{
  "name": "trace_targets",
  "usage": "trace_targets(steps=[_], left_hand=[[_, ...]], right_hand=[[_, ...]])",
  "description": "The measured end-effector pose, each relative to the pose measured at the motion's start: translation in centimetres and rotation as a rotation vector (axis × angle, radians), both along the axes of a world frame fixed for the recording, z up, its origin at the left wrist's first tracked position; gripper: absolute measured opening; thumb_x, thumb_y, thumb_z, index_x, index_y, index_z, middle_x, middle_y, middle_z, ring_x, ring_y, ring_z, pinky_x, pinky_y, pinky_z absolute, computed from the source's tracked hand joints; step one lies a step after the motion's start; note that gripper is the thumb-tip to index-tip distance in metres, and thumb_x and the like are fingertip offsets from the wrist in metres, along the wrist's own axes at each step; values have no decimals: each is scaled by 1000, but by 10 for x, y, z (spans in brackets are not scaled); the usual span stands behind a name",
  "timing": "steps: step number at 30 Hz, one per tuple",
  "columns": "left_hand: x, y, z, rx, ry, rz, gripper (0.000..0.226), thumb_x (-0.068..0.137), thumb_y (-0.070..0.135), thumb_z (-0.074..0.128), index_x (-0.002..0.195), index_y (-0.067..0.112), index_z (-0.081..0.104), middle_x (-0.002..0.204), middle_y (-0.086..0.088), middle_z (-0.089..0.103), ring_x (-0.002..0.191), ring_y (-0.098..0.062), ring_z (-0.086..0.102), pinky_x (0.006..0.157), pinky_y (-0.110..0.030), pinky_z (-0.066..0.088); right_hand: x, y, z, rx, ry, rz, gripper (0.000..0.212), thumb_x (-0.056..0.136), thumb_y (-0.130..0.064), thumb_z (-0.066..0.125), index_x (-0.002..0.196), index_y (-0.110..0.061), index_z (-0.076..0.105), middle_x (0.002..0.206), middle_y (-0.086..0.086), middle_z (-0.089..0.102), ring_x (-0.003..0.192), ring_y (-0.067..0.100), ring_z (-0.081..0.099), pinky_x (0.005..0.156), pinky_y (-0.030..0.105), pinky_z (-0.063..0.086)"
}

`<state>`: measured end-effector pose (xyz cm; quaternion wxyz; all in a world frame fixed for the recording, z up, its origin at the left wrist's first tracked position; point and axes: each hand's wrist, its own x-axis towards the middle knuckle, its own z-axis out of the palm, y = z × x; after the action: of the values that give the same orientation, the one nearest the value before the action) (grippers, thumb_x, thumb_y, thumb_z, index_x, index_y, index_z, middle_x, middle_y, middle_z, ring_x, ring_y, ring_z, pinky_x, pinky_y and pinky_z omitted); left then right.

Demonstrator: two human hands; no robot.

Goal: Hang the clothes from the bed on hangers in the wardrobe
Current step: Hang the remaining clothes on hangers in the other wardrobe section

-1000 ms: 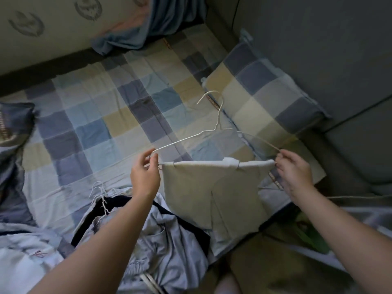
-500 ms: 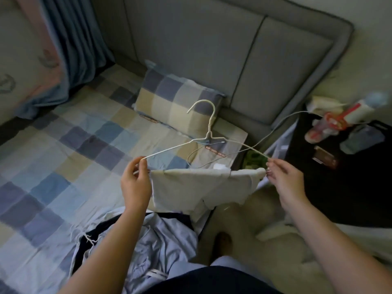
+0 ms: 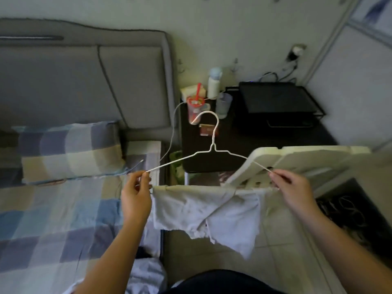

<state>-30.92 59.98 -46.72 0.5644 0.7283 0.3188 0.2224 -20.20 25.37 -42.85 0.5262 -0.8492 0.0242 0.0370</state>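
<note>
A white wire hanger is held level in front of me, hook pointing up. A pale, cream-coloured garment is folded over its bottom bar and hangs down. My left hand pinches the hanger's left corner. My right hand pinches the right corner. The hanger is over the gap between the bed and a dark bedside table. The wardrobe's edge may be the white panel at the right; I cannot tell.
A checked pillow lies against the grey headboard. The dark table carries cups, a white bottle and a black tray. A cream plastic chair back stands under my right hand. More clothes lie at the bed's lower edge.
My view has swung right, from the bed to the bedside table and wall. Both hands keep their hold on the hanger's corners, and the garment has been carried off the bed.
</note>
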Motion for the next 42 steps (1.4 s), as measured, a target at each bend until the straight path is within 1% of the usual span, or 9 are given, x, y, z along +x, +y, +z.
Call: trace_targets(steps=[4,7,14,22,27,31,36,39,42], left_hand=[[44,-85,10,37,-18,-156,11,101,29,52,102,29,63,91,3,69,86,-14,67,78,-35,56],[73,-153,20,30,-39,-274,10,101,27,53,103,30,63,91,5,68,86,-11,66,79,-33,56],[124,-317,51,24,-98,-581,11,101,26,53,105,30,63,95,10,67,88,-5,65,77,-23,53],[191,-460,91,48,-202,-869,13,101,24,54,99,33,64,92,11,68,86,-3,65,77,-26,56],[228,-536,115,78,-303,-1023,13,101,24,53,101,25,66,88,7,69,81,-8,66,76,-27,56],[261,-607,140,76,-353,-1200,15,102,26,52,97,32,64,90,9,69,84,-9,66,81,-30,56],[300,-698,185,131,-485,-1437,15,102,29,51,101,26,65,90,8,68,86,-6,64,80,-29,54],[314,-751,220,162,-555,-1547,17,102,30,50,103,23,66,89,6,67,84,-3,62,79,-23,52],[331,-801,257,201,-612,-1651,17,102,31,51,103,21,65,89,2,67,84,-10,64,79,-30,52]], right_hand=[[-7,-94,23,-73,-63,-20,13,92,-15,64,98,-24,70,90,-6,70,83,2,63,68,15,46],[-8,-161,43,-147,-94,-25,19,91,-15,65,89,-34,69,84,-15,70,79,-4,64,70,18,45],[-3,-282,92,-229,-153,-42,9,90,-20,66,90,-19,75,81,0,71,78,15,65,70,29,51],[0,-385,148,-289,-236,-126,20,91,-22,65,72,-21,71,61,-1,61,52,3,48,52,14,38],[-2,-449,178,-334,-257,-233,26,90,-22,67,64,-17,68,61,8,61,51,5,45,52,20,37],[-6,-499,209,-367,-273,-352,32,90,-20,67,59,-28,67,59,0,62,52,9,47,53,26,38],[-8,-546,261,-411,-335,-509,28,91,-12,66,63,-19,64,47,-13,55,43,1,39,46,15,32],[-6,-573,292,-468,-373,-623,26,90,-15,67,64,-18,66,46,-12,55,42,1,39,45,15,31],[0,-600,329,-537,-401,-737,28,90,-17,67,62,-18,66,44,-13,53,40,2,39,44,15,30]])
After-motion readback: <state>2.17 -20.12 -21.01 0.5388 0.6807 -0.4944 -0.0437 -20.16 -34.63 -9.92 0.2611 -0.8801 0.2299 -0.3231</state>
